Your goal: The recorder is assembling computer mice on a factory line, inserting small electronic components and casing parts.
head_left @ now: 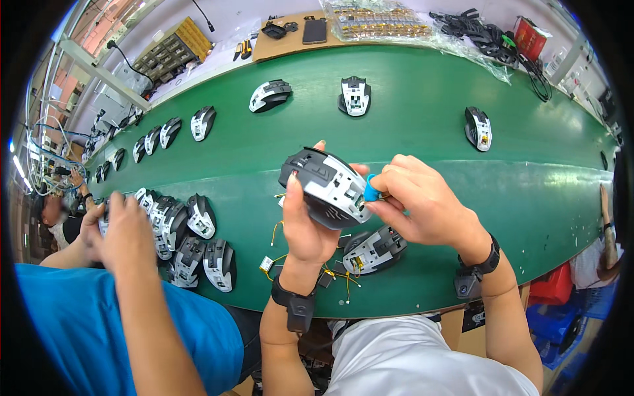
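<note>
My left hand grips a grey-and-white computer mouse, its top cover off and inner parts showing, tilted above the green bench. At its right end my right hand has thumb and forefinger pinched together, a blue finger cot on one finger. Whatever lies between those fingertips is too small to make out. Below the hands a second open mouse rests on the bench, yellow wires showing at one end. To its left lie small batteries with thin coloured leads.
Several open mice are grouped left, beside a co-worker in a blue shirt whose hands are blurred. More mice are spaced along the green bench. Behind are a phone, packed parts and black cables.
</note>
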The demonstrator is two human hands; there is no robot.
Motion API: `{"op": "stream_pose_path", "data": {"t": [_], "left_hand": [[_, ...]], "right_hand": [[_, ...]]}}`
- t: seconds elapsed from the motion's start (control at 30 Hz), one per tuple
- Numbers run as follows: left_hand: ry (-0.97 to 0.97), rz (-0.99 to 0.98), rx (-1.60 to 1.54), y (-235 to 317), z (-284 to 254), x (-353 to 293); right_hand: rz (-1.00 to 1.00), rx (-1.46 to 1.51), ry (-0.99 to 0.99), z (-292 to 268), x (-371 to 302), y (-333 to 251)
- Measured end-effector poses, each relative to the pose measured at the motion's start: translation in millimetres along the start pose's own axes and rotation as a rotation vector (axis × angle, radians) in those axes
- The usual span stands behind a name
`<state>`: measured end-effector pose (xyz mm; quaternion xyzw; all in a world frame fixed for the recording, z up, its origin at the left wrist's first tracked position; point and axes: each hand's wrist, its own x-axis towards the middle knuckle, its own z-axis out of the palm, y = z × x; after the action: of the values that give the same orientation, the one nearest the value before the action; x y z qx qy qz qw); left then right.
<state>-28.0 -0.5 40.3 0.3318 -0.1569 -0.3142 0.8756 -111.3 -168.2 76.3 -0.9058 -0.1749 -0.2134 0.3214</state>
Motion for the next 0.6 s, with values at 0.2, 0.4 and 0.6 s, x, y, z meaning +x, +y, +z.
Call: {"op": "stream_pose_path", "data": {"t": [0.2, 0.4, 0.6], "left_hand": [[0.027, -0.043, 0.118, -4, -9, 0], [0.103, -0.058, 0.027, -1, -8, 0], [0.145, -0.072, 0.018, -4, -10, 5]], "right_hand": [[-0.138, -0.140, -0.022, 5, 1, 0], [-0.123, -0.105, -0.066, 6, -3, 7], [-0.127, -0.132, -0.029, 10, -3, 8]]}}
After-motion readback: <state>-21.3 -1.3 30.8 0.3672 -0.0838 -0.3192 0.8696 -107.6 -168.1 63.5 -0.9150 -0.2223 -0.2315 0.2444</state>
